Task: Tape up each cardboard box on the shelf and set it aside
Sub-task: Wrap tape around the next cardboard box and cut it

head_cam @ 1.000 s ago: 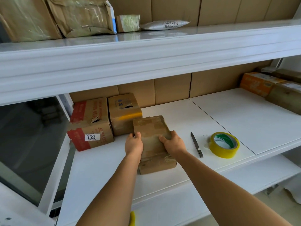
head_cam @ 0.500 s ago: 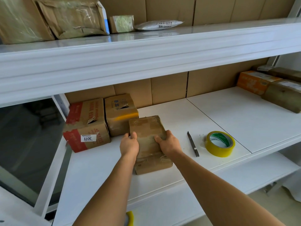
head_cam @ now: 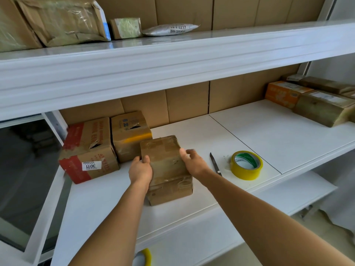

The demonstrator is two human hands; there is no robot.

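A small brown cardboard box (head_cam: 165, 162), wrapped in clear tape, lies on the white shelf board (head_cam: 269, 135) in front of me. My left hand (head_cam: 140, 169) grips its left side with the thumb on top. At the box's right edge my right hand (head_cam: 194, 164) is blurred, its fingers apart and lifted off the cardboard. A yellow tape roll (head_cam: 245, 174) lies flat to the right. Between it and the box lies a small knife (head_cam: 215, 163).
A red-and-brown box (head_cam: 86, 150) and a brown box (head_cam: 130, 135) with a torn top stand at the back left. An orange box (head_cam: 284, 93) and brown boxes (head_cam: 322, 106) sit far right. The upper shelf (head_cam: 172, 60) overhangs, carrying parcels. Another yellow roll (head_cam: 144, 258) shows at the bottom edge.
My right hand has let go of the box's right side and opened its fingers. The left hand keeps its hold, and the box has hardly shifted.
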